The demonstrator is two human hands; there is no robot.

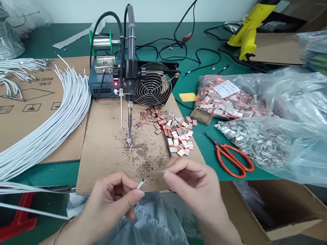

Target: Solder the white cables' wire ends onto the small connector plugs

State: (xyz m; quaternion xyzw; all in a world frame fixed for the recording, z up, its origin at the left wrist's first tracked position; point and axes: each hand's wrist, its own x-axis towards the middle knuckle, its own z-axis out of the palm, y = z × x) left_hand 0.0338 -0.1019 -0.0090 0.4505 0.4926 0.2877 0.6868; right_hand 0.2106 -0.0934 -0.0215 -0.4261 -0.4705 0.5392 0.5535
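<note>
My left hand (110, 200) pinches a white cable (141, 184) close to its stripped end, where thin coloured wires stick out toward the right. My right hand (200, 184) is a short way to the right, thumb and forefinger pressed together; whatever may lie between them is too small to make out. Beyond both hands, a soldering iron (131, 69) is clamped upright with its tip pointing down. Solder crumbs (130, 141) lie beneath the tip on a cardboard sheet (99, 144). Loose USB plugs (178, 132) with orange inserts are heaped right of the tip.
A bundle of white cables (64, 109) stretches across the left. Behind the iron are a solder spool (101, 43), a soldering station (101, 82) and a fan (152, 87). Red-handled scissors (233, 160), a bag of USB plugs (230, 96) and a bag of metal shells (257, 140) lie right.
</note>
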